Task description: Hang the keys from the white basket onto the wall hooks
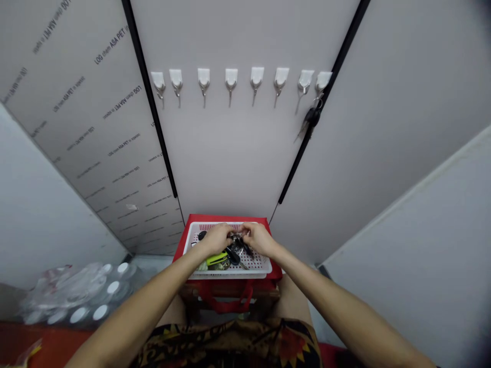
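My left hand (pixel 218 239) and my right hand (pixel 258 238) meet over a white perforated plastic basket (pixel 264 265). Both are closed, with fingers curled around a bunch of dark and metal keys (pixel 238 240) between them. The fingertips partly hide the keys. Below the hands lie a black-headed key (pixel 232 256) and a bright yellow-green item (pixel 217 259), whose kind I cannot make out. Another black object (pixel 201 235) rests at the basket's left end. Above, a set of keys with black heads (pixel 313 116) hangs from the rightmost white wall hook (pixel 323 82).
The basket stands on a red bag (pixel 276 271) with red handles. Several more white hooks (pixel 230 79) line the panel ahead, between black strips (pixel 153 107). Capped plastic bottles (pixel 92 296) are packed at the lower left. Pale walls rise on both sides.
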Action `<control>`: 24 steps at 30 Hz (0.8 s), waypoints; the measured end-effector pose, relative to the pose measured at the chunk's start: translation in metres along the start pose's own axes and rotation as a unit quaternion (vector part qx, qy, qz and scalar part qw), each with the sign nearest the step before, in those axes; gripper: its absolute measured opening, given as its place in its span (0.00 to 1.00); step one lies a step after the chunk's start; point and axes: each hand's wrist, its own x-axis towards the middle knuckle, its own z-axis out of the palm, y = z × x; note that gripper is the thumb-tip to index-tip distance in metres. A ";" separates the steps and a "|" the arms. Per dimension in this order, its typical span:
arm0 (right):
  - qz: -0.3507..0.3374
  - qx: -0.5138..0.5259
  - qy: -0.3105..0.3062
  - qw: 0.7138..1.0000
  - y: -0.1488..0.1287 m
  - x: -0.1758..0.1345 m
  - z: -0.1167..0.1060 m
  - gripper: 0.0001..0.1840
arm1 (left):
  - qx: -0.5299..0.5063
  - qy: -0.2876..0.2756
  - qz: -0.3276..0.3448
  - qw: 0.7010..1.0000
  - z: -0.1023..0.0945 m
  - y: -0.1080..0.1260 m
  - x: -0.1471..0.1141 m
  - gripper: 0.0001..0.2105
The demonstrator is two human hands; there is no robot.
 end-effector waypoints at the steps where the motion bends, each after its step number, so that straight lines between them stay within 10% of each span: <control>1: 0.002 0.055 0.004 0.998 -0.002 0.002 -0.006 0.12 | -0.049 0.014 0.000 0.999 -0.001 0.002 0.002 0.16; 6: 0.022 0.235 0.035 0.971 -0.016 0.012 -0.038 0.07 | -0.322 0.022 -0.015 0.946 -0.011 0.019 0.015 0.14; 17: 0.021 0.315 0.147 0.937 -0.045 0.024 -0.095 0.06 | -0.499 0.092 -0.003 0.862 -0.050 0.067 0.047 0.07; 24: 0.010 0.270 0.197 0.942 -0.050 0.025 -0.113 0.05 | -0.436 0.138 0.010 0.889 -0.073 0.083 0.061 0.02</control>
